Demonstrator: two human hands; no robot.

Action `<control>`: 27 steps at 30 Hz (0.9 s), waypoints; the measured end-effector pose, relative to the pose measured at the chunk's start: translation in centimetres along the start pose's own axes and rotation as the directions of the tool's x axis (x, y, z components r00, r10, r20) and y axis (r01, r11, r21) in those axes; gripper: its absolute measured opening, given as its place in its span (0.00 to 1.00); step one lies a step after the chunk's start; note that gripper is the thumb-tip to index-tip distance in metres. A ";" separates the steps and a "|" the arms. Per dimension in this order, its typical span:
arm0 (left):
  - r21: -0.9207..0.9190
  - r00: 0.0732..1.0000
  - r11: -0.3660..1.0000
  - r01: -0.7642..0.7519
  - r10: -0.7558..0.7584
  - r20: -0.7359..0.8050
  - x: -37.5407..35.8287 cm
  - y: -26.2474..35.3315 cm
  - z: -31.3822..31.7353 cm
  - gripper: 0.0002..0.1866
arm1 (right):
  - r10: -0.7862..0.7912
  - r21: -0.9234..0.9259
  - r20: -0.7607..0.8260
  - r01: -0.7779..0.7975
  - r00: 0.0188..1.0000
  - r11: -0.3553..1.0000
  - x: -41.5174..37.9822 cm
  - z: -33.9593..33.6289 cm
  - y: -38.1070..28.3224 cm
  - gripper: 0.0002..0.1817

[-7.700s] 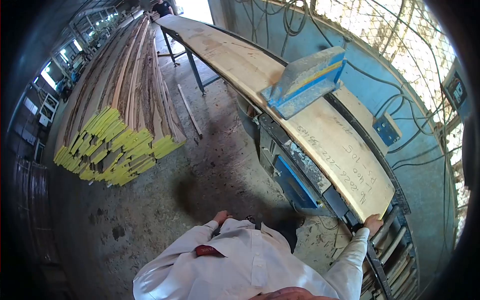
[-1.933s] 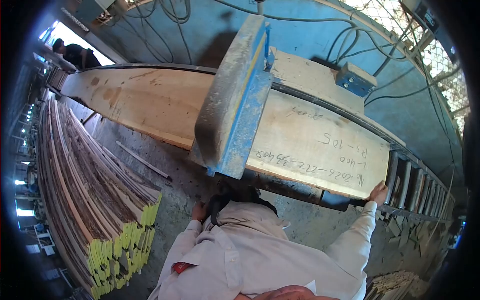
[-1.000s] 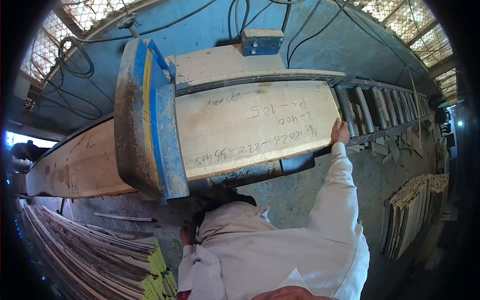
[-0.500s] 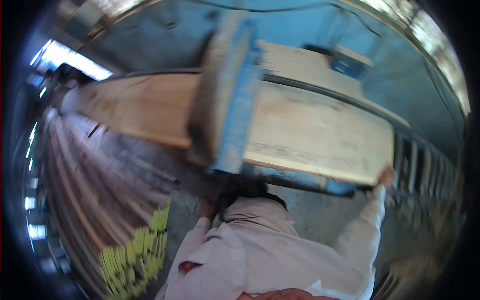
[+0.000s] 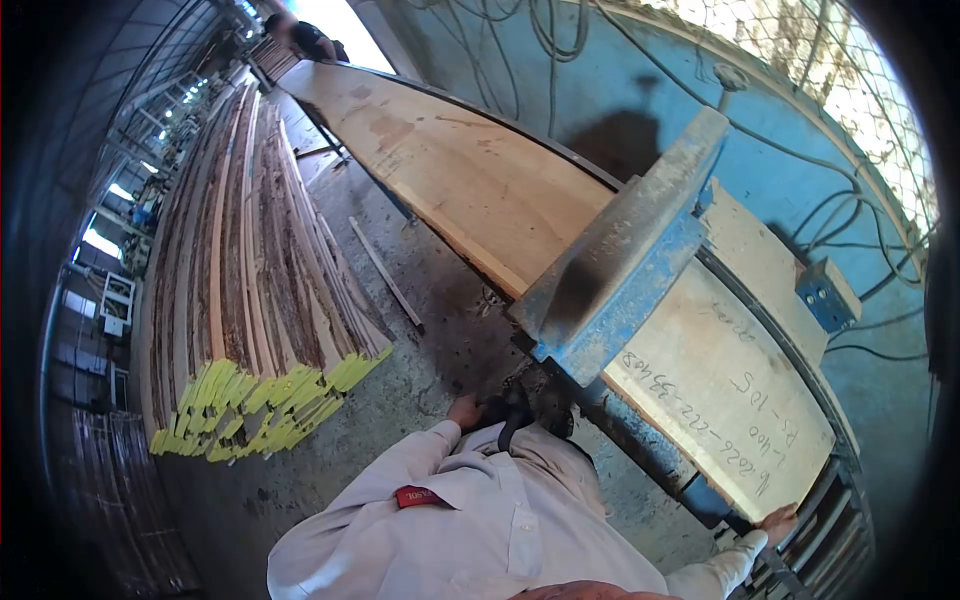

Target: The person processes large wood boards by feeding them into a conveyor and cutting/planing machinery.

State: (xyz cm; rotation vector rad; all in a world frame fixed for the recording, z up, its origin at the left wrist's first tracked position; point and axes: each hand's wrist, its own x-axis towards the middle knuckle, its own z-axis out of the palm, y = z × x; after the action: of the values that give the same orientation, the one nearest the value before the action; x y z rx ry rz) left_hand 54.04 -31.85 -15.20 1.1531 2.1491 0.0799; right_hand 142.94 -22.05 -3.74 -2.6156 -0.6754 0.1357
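A long, wide wooden board runs from the far upper left, passes under a blue metal hood, and comes out on the near right. Dark handwritten numbers mark its near part. At the board's near end corner is my right hand, its fingers closed over the edge. My left hand is low beside my body, next to a dark object I cannot make out. Its fingers are too small and partly hidden to read.
A stack of long planks with yellow-painted ends lies left. A thin strip rests on the floor. Another person leans at the board's far end. Rollers stand by the near end; cables hang on the blue wall.
My view has turned, so the hood and board appear farther right and lower. The far person and plank stack now show clearly. My right hand stays at the board's near corner.
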 end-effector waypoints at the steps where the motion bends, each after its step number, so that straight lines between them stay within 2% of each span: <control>1: -0.005 1.000 1.000 0.010 -0.010 -0.008 -0.1 0.2 -0.3 0.22 | -0.004 -0.026 0.003 0.005 1.000 1.000 0.1 0.0 0.3 0.39; 4: -0.065 0.998 0.998 -0.003 0.006 0.055 -0.5 0.5 -0.9 0.22 | -0.006 -0.084 0.038 0.009 0.999 0.996 0.3 0.0 0.6 0.38; 8: -0.063 1.000 0.998 0.002 0.000 0.029 0.0 0.5 -1.0 0.23 | 0.022 -0.095 -0.051 -0.027 0.998 0.995 -1.5 -0.7 -1.9 0.35; 10: -0.041 0.998 0.999 -0.012 0.015 0.069 -0.3 0.1 -0.4 0.23 | -0.012 -0.102 -0.112 0.001 0.994 0.995 -0.6 0.1 -0.5 0.34; 11: -0.053 0.999 0.999 -0.003 0.005 0.036 0.2 -0.5 0.1 0.23 | -0.008 -0.073 -0.099 0.001 0.995 0.997 -0.4 0.2 -0.1 0.33; 12: -0.067 1.000 0.998 0.006 -0.006 0.002 0.7 -1.0 0.5 0.22 | -0.018 -0.123 -0.120 0.003 0.993 0.992 -1.1 -0.1 -0.9 0.34; 13: -0.053 0.999 0.998 -0.021 0.023 0.037 0.9 -1.5 0.8 0.22 | -0.045 -0.140 -0.158 0.022 0.986 0.990 -1.2 0.0 -0.9 0.34; 15: -0.055 0.997 0.995 -0.080 0.079 -0.027 1.4 -2.1 1.2 0.22 | -0.057 -0.100 -0.120 0.045 0.991 0.994 -1.2 -0.3 -1.0 0.38; 16: -0.042 0.994 0.994 -0.105 0.106 0.002 1.4 -1.5 1.0 0.22 | -0.052 -0.106 -0.131 0.038 0.990 0.994 -2.3 -1.1 -2.4 0.37; 18: -0.056 0.999 0.997 -0.044 0.044 -0.002 0.5 -0.3 -0.1 0.22 | -0.004 -0.087 -0.169 -0.011 0.986 0.996 -2.9 -1.3 -2.9 0.35; 19: -0.041 0.998 0.997 -0.059 0.060 0.019 0.5 -0.1 -0.2 0.22 | 0.000 -0.120 -0.122 -0.015 0.992 0.993 -2.9 -1.7 -2.9 0.35; 22: -0.098 0.994 0.989 -0.112 0.112 -0.009 0.5 0.4 -0.4 0.21 | -0.006 -0.096 -0.146 -0.008 0.989 0.995 -3.0 -1.6 -2.6 0.35; 24: 0.031 0.997 0.997 -0.065 0.064 0.031 0.5 0.8 -0.9 0.23 | -0.007 -0.086 -0.155 -0.007 0.988 0.996 -3.3 -1.5 -3.3 0.35; 27: 0.098 1.000 0.995 -0.028 0.028 0.009 -0.2 2.7 -1.9 0.25 | -0.023 -0.056 -0.131 0.016 0.991 0.998 -2.1 -0.8 -1.9 0.34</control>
State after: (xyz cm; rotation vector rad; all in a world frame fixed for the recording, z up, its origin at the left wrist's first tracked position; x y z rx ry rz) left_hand 54.91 -29.96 -12.69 1.2380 2.1512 -0.0180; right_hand 140.41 -21.95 -2.19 -2.6416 -0.6668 -0.0621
